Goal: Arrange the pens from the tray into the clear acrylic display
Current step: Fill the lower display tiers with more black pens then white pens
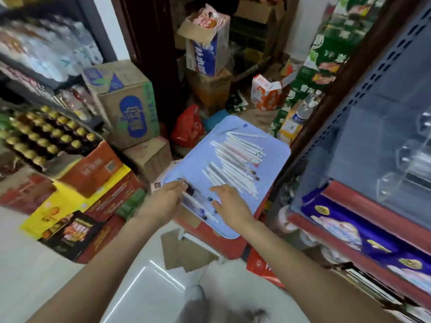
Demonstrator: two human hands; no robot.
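A light blue tray [263, 127] rests on stacked cartons in the middle of the view. Several white pens [235, 159] lie side by side across it, and a few clear pens with dark blue caps [200, 203] lie at its near corner. My left hand [163, 201] is at the tray's near left edge, its fingertips on the end of a dark-capped pen. My right hand [231, 203] hovers flat over the near end of the white pens, fingers spread. The clear acrylic display [410, 164] stands on the grey shelf at the right.
Cardboard cartons [130, 108] and colourful boxes crowd the floor to the left and behind the tray. A red plastic bag [189, 127] lies behind it. The metal shelf unit [349, 141] with a red edge rises on the right. White floor tiles [144, 285] lie below.
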